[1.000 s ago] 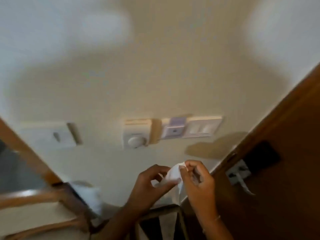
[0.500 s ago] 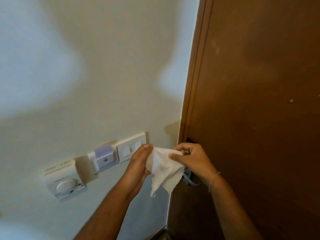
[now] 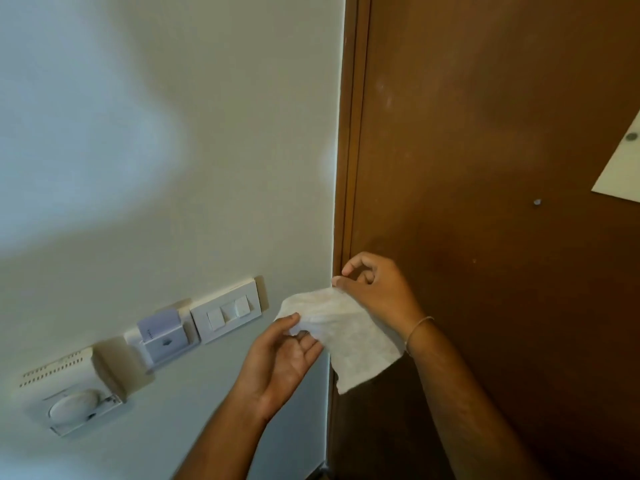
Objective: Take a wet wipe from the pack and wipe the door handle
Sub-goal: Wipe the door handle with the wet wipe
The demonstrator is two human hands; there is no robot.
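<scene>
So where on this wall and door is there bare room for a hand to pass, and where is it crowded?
Free: the cream wall above the white switch plate, and the brown wooden door left of the pinned paper sheet. Crowded: the low-left row of switch plate, key-card holder and thermostat, and the door edge, where both hands spread the white wet wipe.

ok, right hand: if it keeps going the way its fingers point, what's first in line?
Probably the door frame. The right hand, pinching the wet wipe, points up-left at it; the gap can't be judged from one view.
</scene>
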